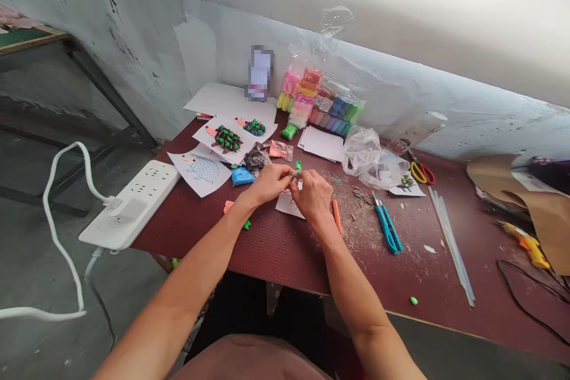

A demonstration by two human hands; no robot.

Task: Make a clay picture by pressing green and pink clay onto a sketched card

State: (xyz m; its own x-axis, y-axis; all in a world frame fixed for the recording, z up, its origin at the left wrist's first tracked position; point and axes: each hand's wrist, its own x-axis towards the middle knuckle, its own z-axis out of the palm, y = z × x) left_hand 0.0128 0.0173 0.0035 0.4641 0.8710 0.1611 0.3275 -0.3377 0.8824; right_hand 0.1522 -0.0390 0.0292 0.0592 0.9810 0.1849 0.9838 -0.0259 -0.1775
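Above a small white paper with orange lines, my left hand and my right hand meet, fingers pinched together. A bit of green clay shows at the fingertips; a small thing between them is too hidden to name. Beside my right hand lies an orange stick. Striped seeds are scattered to its right. Left of my hands are a blue clay pack, a black clay pack and a salmon clay pack.
Hedgehog pictures lie at the back left, near a power strip. Clay packs and a plastic bag stand behind. A teal cutter, scissors, glue sticks and a yellow glue gun lie rightward.
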